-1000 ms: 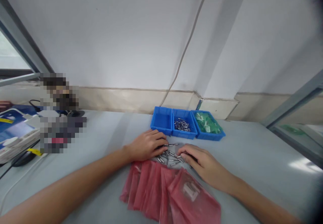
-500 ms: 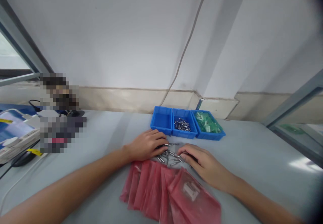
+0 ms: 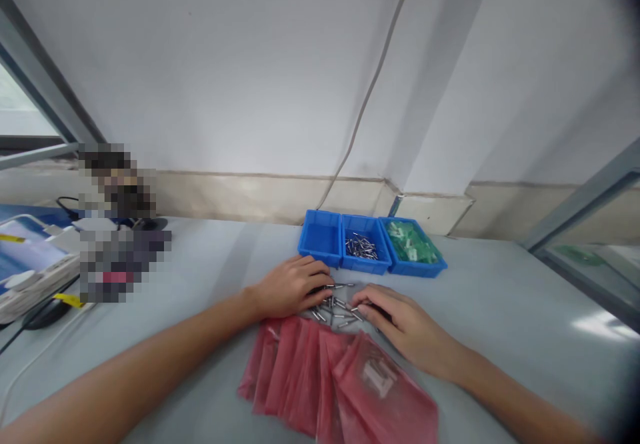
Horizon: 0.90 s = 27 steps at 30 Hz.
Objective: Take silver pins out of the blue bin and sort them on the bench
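A loose pile of small, slim metal pins (image 3: 344, 304) lies on the table between my hands. My left hand (image 3: 295, 285) rests at the pile's left side, its fingers curled over some pins, with thumb and fingertips close around them. My right hand (image 3: 395, 321) is at the right side of the pile, thumb and index finger pinched at the end of one pin. Its other fingers are curled and partly hidden. Just below the pile, a fanned row of red translucent bags (image 3: 300, 374) overlaps; a pale label shows on the rightmost one.
Behind my hands stand three blue bins side by side: an empty bin (image 3: 321, 237), a bin of metal pins (image 3: 367, 265), and a bin of green bags (image 3: 413, 269). At left are a power strip (image 3: 37, 291), cables and a pixelated area. A wall (image 3: 240, 84) rises behind the table.
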Motion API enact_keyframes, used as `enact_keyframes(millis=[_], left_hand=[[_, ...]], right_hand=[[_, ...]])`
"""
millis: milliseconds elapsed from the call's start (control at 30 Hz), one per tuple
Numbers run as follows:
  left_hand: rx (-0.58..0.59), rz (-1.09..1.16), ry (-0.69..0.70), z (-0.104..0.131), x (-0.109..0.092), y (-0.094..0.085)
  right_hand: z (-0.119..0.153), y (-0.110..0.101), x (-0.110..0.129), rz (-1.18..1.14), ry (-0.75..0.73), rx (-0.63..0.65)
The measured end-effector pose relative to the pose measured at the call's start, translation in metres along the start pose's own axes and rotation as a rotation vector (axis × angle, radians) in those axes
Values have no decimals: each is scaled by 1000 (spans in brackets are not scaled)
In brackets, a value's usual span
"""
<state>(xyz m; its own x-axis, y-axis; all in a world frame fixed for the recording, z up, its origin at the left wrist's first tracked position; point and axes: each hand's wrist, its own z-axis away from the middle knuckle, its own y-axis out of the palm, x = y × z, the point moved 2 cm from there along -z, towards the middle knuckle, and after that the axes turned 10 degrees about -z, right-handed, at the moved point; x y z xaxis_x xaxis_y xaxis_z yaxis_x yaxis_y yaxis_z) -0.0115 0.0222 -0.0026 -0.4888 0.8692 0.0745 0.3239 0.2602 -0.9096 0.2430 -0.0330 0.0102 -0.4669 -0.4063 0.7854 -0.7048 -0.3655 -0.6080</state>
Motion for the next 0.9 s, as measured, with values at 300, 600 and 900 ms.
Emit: enact_keyframes(millis=[300,600,900], left_hand=[[-3,1,3,-1,-1,-1],[-21,15,-1,-1,-1,-1],[3,9,-3,0,0,0]], right_hand=[[0,0,0,4,-9,4],[0,0,-1,10,-14,4],[0,0,-1,18,-20,10]])
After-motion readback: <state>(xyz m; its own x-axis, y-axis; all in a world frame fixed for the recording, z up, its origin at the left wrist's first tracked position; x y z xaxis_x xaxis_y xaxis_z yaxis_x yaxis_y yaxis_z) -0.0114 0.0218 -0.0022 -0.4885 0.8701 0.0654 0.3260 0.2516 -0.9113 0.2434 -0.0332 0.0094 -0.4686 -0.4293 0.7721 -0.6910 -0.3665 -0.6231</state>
